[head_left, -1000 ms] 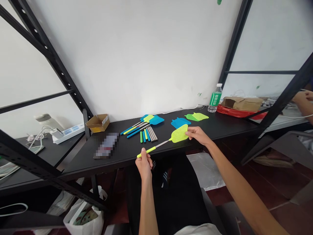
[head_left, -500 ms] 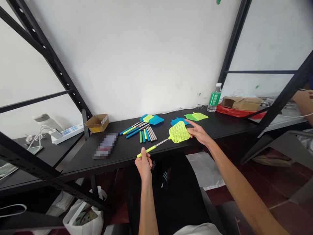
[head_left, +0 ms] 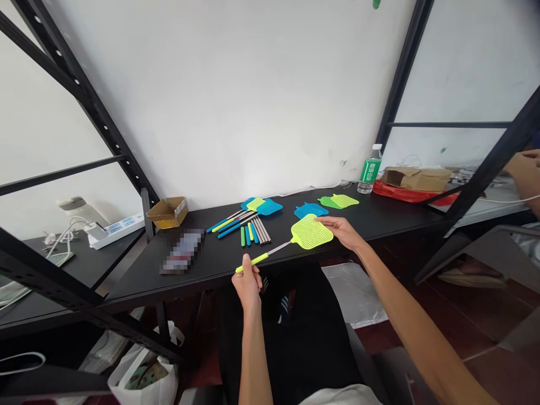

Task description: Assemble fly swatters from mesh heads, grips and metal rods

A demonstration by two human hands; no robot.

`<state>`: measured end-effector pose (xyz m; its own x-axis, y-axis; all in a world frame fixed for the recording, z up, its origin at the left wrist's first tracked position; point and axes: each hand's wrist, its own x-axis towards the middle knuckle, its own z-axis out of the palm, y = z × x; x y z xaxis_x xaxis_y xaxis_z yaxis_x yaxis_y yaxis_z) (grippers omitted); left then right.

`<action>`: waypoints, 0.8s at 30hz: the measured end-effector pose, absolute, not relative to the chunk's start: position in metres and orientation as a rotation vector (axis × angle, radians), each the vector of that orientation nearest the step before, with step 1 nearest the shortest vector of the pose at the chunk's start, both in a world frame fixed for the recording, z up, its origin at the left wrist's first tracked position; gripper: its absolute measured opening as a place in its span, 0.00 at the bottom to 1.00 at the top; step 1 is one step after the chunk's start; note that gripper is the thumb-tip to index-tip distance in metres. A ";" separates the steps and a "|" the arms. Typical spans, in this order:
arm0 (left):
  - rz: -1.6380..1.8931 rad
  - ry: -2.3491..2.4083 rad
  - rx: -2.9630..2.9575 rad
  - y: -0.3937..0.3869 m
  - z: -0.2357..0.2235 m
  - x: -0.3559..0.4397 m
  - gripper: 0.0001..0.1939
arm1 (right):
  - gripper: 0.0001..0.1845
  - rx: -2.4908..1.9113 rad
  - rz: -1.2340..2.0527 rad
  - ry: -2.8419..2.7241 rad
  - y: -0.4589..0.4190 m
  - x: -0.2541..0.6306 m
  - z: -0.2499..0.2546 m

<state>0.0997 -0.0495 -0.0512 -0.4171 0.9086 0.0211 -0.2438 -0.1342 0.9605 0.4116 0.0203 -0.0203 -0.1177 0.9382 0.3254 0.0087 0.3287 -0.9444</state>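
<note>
My left hand [head_left: 247, 284] is closed around the yellow-green handle of a fly swatter [head_left: 253, 261], which has a thin metal shaft. The swatter's lime-green mesh head [head_left: 309, 232] is held above the black table [head_left: 211, 270], with my right hand [head_left: 342, 232] pinching its right edge. Nearest that hand on the table are a blue swatter head [head_left: 311, 210] and a pair of lime-green heads [head_left: 340, 201]. Left of them lie blue and green heads [head_left: 264, 206] beside several coloured handles [head_left: 248, 233] and metal rods [head_left: 264, 229].
A small cardboard box [head_left: 167, 212] and a pixelated flat item [head_left: 182, 251] sit on the table's left part. A water bottle [head_left: 370, 170] stands at the back right. A co-worker's hand [head_left: 525, 171] shows far right, beyond a black shelf upright [head_left: 491, 157].
The mesh head has tilted slightly rightward and down. My right hand's fingers have moved from its upper corner onto its right edge. My left hand stays on the handle.
</note>
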 end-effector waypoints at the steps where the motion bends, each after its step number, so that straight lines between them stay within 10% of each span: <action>1: 1.690 1.244 0.826 -0.049 -0.052 0.099 0.29 | 0.21 -0.932 1.013 -1.458 0.020 0.411 -0.019; 24: 1.663 1.143 0.876 -0.050 -0.057 0.093 0.25 | 0.18 -1.088 0.898 -1.621 0.013 0.408 -0.011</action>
